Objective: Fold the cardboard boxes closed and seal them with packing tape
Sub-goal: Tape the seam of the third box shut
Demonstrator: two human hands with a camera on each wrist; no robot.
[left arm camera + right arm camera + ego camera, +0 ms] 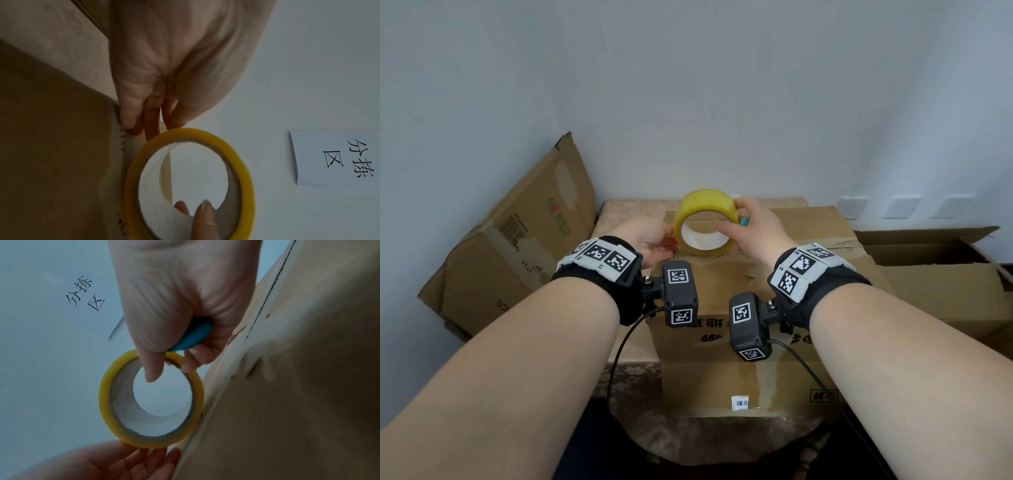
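A closed cardboard box (739, 308) sits on a patterned table (626, 212) directly in front of the person, its flaps folded flat, apparently ready for sealing. Three boxes can be counted: this one, a flattened box (517, 246) leaning against the wall at far left, and an open box (935, 260) just beside the first on the right, its flaps up, probably awaiting its turn. A single roll of yellow packing tape (705, 222) stands on edge at the far end of the closed box's top, above the seam, which suggests the strip is about to be started there. The right hand (753, 229) grasps the roll, thumb hooked inside the core and fingers wrapped over the outer rim, while also clutching a small blue object (193, 337) against the palm, possibly a cutter, though too little shows to be sure. The left hand (650, 243) meets the roll's left side with nearly straight fingertips (152, 129), seemingly feeling for the loose tape end; whether they pinch any tape cannot be told. One white sign (329, 157) with printed characters hangs on the wall behind.
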